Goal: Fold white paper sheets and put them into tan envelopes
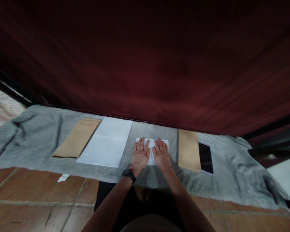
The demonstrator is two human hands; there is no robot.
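White paper point(151, 160) on cloth point(228, 167); left hand point(140, 157), right hand point(162, 157) flat atop, fingers point(142, 144) slightly spread.

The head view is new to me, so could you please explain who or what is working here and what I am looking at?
There is no machine here: a person works with bare hands, and a camera worn on their head looks forward and down. The left hand, with a dark band at its wrist, and the right hand lie flat on a small white paper; neither grips anything. Beneath is a grey cloth. Left of the hands are larger white paper and a brown paper piece; to the right, another brown piece and a phone.
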